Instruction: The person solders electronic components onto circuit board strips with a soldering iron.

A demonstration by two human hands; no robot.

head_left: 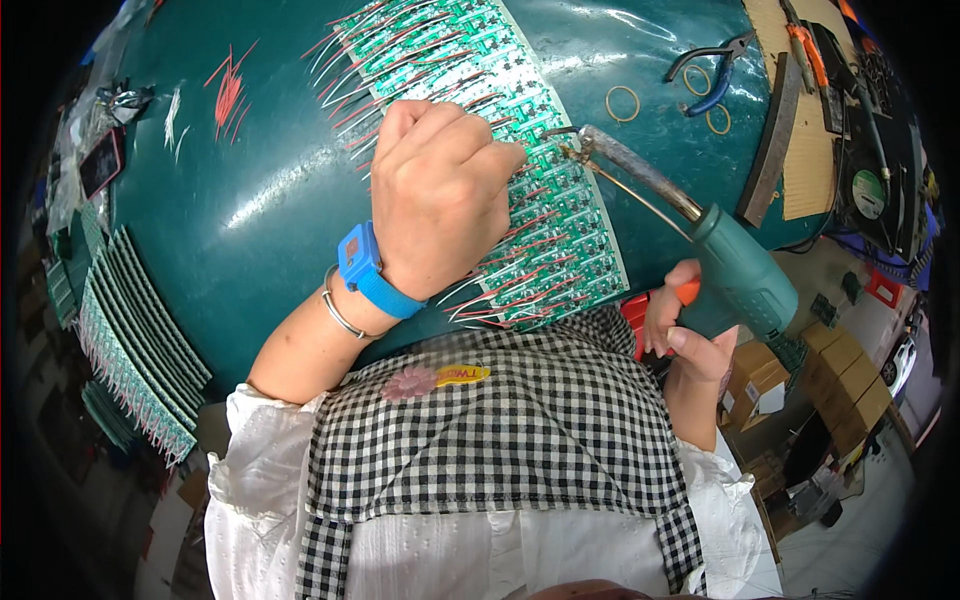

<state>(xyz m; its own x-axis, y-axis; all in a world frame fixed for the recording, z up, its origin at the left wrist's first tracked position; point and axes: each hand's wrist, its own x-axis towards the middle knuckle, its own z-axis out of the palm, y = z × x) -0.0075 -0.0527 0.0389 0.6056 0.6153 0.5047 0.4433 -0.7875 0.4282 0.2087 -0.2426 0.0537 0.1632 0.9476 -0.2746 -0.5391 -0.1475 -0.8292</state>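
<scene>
A long panel of green circuit boards [590,235] lies on the table in front of me, with red, white and black wires standing off its left side. Over its middle, my left hand [440,180] is closed with the knuckles up; whatever its fingers pinch is hidden beneath it. A blue watch and a silver bangle circle that wrist. My right hand [695,345] is wrapped round the grip of a green soldering gun [748,275] with an orange trigger. The gun's metal barrel points left, its tip over the panel just right of my left hand. A thin guide tube runs below the barrel.
Loose red wires [229,95] and white wires [171,120] lie on the green table [290,150]. Stacked wired panels [140,340] stand at the left. At far right are cutting pliers [715,90], rubber bands [622,104] and a dark bar [770,140]. Cardboard boxes [845,370] sit lower right.
</scene>
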